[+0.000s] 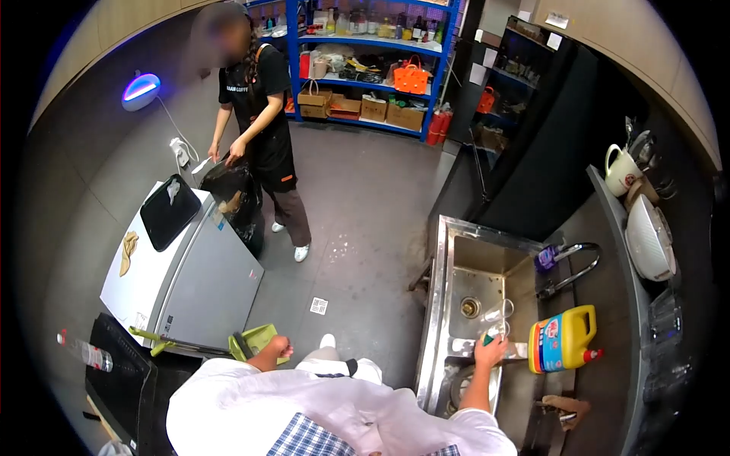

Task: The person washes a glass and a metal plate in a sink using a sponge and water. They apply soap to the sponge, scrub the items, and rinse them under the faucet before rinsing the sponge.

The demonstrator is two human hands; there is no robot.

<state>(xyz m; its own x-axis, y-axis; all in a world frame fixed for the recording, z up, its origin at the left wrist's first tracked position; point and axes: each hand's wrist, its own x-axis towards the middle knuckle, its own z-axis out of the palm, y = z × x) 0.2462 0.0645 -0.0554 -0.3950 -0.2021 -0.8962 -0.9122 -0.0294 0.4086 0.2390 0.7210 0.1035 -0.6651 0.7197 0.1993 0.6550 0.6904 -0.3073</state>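
Observation:
My right hand (pixel 491 352) reaches over the sink (pixel 435 311), its fingers closed on a green sponge (pixel 487 340). Right beyond the fingertips, a clear cup (pixel 500 310) lies in the sink by the divider. My left hand (pixel 281 346) hangs low at my side in a loose fist, and nothing shows in it. In this view it overlaps the edge of a green dustpan (pixel 262 339). A yellow jug (pixel 561 340) with a red cap is on the counter to the right of my right hand.
A person (pixel 258 114) in a black apron stands ahead, holding a black bag (pixel 234 199). On the white chest freezer (pixel 213 281) lie a black tray (pixel 169 213) and a tan cloth (pixel 128 253). The faucet (pixel 574 266) arches over the sink. A shelf (pixel 616 216) with bowls runs along the right wall.

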